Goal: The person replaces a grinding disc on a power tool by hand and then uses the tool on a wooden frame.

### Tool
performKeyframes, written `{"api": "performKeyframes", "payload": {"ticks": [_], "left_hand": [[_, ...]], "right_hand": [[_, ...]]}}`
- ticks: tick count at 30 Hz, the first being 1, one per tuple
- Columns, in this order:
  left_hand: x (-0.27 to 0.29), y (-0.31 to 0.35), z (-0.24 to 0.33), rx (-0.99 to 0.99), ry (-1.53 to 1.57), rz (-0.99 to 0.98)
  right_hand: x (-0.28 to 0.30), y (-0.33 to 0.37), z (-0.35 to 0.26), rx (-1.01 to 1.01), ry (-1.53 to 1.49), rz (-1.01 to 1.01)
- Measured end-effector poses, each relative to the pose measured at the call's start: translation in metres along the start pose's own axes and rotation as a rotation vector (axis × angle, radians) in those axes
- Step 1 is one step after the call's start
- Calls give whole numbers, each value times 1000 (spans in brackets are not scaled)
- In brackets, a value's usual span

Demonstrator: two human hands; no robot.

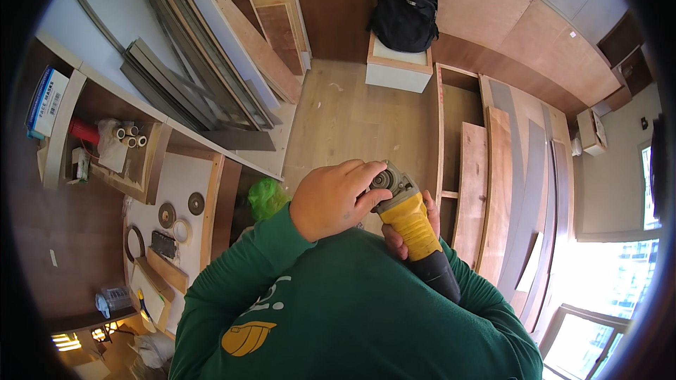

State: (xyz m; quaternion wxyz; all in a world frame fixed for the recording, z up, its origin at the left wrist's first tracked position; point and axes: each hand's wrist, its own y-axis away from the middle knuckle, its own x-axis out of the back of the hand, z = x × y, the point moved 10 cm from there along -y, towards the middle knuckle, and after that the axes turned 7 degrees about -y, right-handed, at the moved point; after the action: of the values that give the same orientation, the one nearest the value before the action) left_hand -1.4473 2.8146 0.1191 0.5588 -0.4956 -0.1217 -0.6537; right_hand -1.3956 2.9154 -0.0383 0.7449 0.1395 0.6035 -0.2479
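Note:
A yellow and black angle grinder (412, 224) is held in front of my chest, its metal head pointing up and away and its black end towards my body. My right hand (431, 214) wraps round the yellow body from beneath, mostly hidden behind it. My left hand (339, 197) grips the head, with fingers and thumb on either side of the round spindle area (382, 180). No disc shows on the spindle. On the surface to my left lie two dark round discs, one of them a grinding disc (167, 215), near a tape roll (182, 230).
A green plastic bag (266, 195) sits beside my left arm. Long boards (232, 63) lean at the far left; wooden planks (470, 190) lie to my right. A black backpack (403, 14) rests on a white box (396, 74) ahead. An open wooden tray (144, 162) stands left.

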Motion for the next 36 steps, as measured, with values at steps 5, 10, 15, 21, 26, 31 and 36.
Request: {"api": "performKeyframes", "payload": {"ticks": [5, 10, 15, 21, 26, 31, 36], "left_hand": [[-8, 3, -4, 49, 20, -44], [-10, 6, -4, 109, 55, -12], [-16, 15, -9, 110, 118, 15], [-17, 22, -11, 155, 210, 46], [-14, 33, -12, 193, 122, 41], [-10, 41, -7, 207, -53, 16], [-11, 51, -5, 194, -175, -1]], "right_hand": [[2, 1, 0, -26, -13, -7], [5, 3, -1, -26, -3, -24], [5, 6, 1, -29, 10, -16], [9, 10, 3, -6, 55, 15], [12, 14, 5, 1, 156, 144], [8, 28, 3, -52, 264, 377], [-25, 27, -10, -52, 561, 354]]}}
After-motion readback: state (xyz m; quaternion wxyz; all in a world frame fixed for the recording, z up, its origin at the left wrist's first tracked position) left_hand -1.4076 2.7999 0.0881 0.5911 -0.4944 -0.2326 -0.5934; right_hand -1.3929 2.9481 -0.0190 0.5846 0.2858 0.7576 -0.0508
